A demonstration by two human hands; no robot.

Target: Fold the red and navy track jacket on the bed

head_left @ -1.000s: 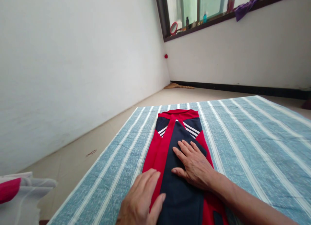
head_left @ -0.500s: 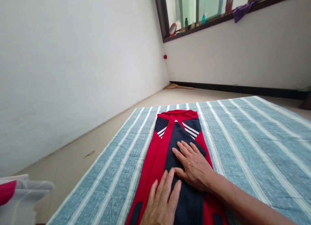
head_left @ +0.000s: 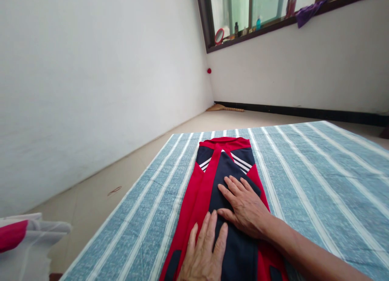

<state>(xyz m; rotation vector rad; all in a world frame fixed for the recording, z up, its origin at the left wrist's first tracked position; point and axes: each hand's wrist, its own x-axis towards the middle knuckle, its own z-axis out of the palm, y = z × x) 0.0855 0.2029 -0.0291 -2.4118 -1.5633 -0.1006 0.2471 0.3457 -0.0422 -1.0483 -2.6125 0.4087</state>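
A red and navy jacket (head_left: 199,192) with white stripes near its collar lies folded lengthwise, collar end away from me. One navy sleeve is laid down along its middle. My right hand (head_left: 243,204) rests flat on the navy part, fingers stretched out and a little apart. Nearer to me, my left hand (head_left: 205,248) lies flat across the red and navy cloth with its fingers spread. Neither hand grips the fabric. The jacket's lower end runs out of view at the bottom.
Under the jacket spreads a blue cloth with white stripes (head_left: 304,184), its left edge above the tiled floor. White and pink fabric (head_left: 27,240) hangs at the lower left. A broom (head_left: 225,107) lies by the far corner. The window sill holds a red-framed mirror (head_left: 219,36), bottles and a purple cloth (head_left: 308,13).
The whole view has shifted slightly, so things appear a little further right. Both hands stay at nearly the same places on the jacket.
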